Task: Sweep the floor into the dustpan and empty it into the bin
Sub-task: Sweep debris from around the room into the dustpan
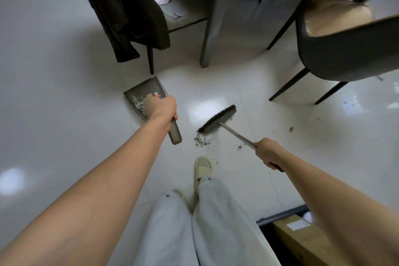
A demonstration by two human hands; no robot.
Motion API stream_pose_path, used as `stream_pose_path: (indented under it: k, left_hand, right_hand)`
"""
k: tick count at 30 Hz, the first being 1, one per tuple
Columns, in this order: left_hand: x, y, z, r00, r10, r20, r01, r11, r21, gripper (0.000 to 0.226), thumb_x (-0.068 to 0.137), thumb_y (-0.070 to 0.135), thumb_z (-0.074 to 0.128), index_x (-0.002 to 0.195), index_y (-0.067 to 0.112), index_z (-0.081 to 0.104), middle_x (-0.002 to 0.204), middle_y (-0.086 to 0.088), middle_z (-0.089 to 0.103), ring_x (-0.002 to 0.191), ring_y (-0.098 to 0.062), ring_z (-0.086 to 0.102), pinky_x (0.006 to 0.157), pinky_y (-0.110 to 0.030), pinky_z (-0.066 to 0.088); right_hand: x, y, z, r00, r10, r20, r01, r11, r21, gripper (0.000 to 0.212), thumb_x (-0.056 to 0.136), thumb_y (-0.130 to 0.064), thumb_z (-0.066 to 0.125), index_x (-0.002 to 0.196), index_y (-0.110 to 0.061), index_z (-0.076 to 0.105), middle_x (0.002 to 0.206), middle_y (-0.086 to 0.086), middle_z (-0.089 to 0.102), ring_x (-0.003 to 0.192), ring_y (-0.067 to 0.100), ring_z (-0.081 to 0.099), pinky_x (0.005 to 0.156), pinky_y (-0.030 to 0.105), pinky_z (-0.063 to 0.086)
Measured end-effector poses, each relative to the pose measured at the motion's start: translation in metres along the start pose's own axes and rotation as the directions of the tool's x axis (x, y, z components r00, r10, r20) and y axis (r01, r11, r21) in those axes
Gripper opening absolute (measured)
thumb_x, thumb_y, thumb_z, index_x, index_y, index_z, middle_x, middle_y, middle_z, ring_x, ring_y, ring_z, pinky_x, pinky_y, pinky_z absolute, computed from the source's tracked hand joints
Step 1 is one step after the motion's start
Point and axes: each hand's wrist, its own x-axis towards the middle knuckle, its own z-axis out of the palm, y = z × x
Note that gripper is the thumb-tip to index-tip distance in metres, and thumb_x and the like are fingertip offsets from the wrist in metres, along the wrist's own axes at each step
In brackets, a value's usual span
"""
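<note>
We had left hand [162, 107] gripping dustpan [141, 95], right hand [268, 153] gripping broom [218, 120]; tilting pan risked spilling debris [201, 142] at 6 o'clock.

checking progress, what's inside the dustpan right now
A small heap of pale, shredded debris lies in the dustpan. The left hand gripping its handle covers the pan's near corner, so anything there is hidden.

Floor [64, 93] glossy tile; dustpan [142, 90] matt grey plastic; broom handle [237, 135] shiny metal.

Grey dustpan [142, 95], debris inside
</note>
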Motion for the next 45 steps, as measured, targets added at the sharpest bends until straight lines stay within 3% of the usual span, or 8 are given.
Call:
stream_pose_path:
  k: [3,7,12,19,26,30,39,45]
  left_hand:
    - [-0.023,-0.006,-0.023,0.999,0.028,-0.024,-0.027,0.999,0.041,0.019,0.085,-0.001,0.037,0.101,0.01,0.038,0.07,-0.01,0.046,0.038,-0.018,0.038,0.028,-0.012,0.026]
    - [-0.037,-0.015,-0.047,0.998,0.049,-0.046,-0.046,0.997,0.068,0.02,0.084,0.0,0.037,0.101,0.009,0.041,0.084,-0.016,0.053,0.042,-0.019,0.041,0.026,-0.012,0.025]
    - [-0.041,-0.034,-0.071,1.0,-0.002,-0.023,0.003,0.999,0.039,0.017,0.083,-0.002,0.039,0.098,0.007,0.039,0.061,-0.006,0.042,0.039,-0.015,0.033,0.031,-0.013,0.027]
    - [-0.056,-0.054,-0.059,0.997,0.005,0.078,-0.009,0.999,0.049,0.02,0.087,-0.002,0.037,0.103,0.008,0.042,0.065,-0.006,0.042,0.042,-0.015,0.033,0.033,-0.012,0.028]
    - [-0.076,-0.065,-0.031,0.979,-0.05,0.198,0.047,0.999,0.02,0.021,0.083,-0.006,0.037,0.1,0.004,0.041,0.058,-0.007,0.041,0.035,-0.013,0.036,0.035,-0.014,0.031]
    - [-0.104,-0.077,-0.002,0.983,-0.063,0.175,0.063,0.998,0.006,0.021,0.085,-0.005,0.034,0.101,0.009,0.034,0.061,-0.007,0.041,0.041,-0.016,0.036,0.034,-0.017,0.031]
    - [-0.153,-0.093,0.065,0.993,-0.071,0.098,0.067,0.997,0.045,0.023,0.087,-0.004,0.032,0.102,0.013,0.028,0.064,-0.007,0.042,0.042,-0.015,0.036,0.039,-0.022,0.034]
    - [-0.168,-0.095,0.117,0.996,-0.075,0.055,0.069,0.992,0.102,0.021,0.085,-0.007,0.033,0.09,0.014,0.032,0.058,-0.007,0.042,0.033,-0.015,0.038,0.043,-0.024,0.037]
  right_hand:
    - [-0.033,0.017,0.029,0.999,-0.026,-0.041,0.029,0.997,0.073,0.045,0.091,-0.003,0.031,0.131,-0.009,0.05,0.075,0.014,0.062,0.044,0.024,0.054,0.04,0.026,0.046]
    - [-0.072,0.007,0.053,0.992,-0.108,-0.068,0.116,0.986,0.12,0.051,0.095,-0.005,0.029,0.143,-0.02,0.04,0.089,0.01,0.055,0.05,0.02,0.049,0.035,0.022,0.037]
    - [-0.076,-0.039,0.083,0.974,-0.221,-0.047,0.217,0.973,-0.081,0.047,0.093,-0.003,0.033,0.135,-0.015,0.05,0.089,0.006,0.051,0.061,0.018,0.051,0.046,0.024,0.042]
    - [-0.078,-0.012,0.12,0.962,-0.239,-0.129,0.201,0.947,-0.252,0.052,0.093,-0.003,0.032,0.138,-0.023,0.046,0.11,0.006,0.058,0.092,0.023,0.057,0.069,0.03,0.045]
    - [-0.071,0.068,0.106,0.98,-0.07,-0.186,0.016,0.96,-0.28,0.044,0.096,-0.007,0.032,0.135,-0.02,0.048,0.078,-0.001,0.045,0.072,0.015,0.051,0.063,0.027,0.044]
    - [-0.07,0.104,0.096,0.974,-0.045,-0.221,-0.014,0.965,-0.26,0.037,0.096,-0.005,0.034,0.127,-0.014,0.053,0.081,0.0,0.048,0.077,0.018,0.055,0.062,0.028,0.045]
    - [-0.062,0.165,0.089,0.951,-0.273,-0.148,0.214,0.921,-0.324,0.052,0.095,-0.003,0.032,0.14,-0.028,0.042,0.075,-0.001,0.046,0.056,0.012,0.044,0.043,0.024,0.034]
    - [-0.043,0.186,0.098,0.939,-0.335,-0.08,0.262,0.844,-0.467,0.046,0.096,-0.004,0.036,0.137,-0.022,0.047,0.089,0.002,0.053,0.083,0.019,0.058,0.064,0.028,0.049]
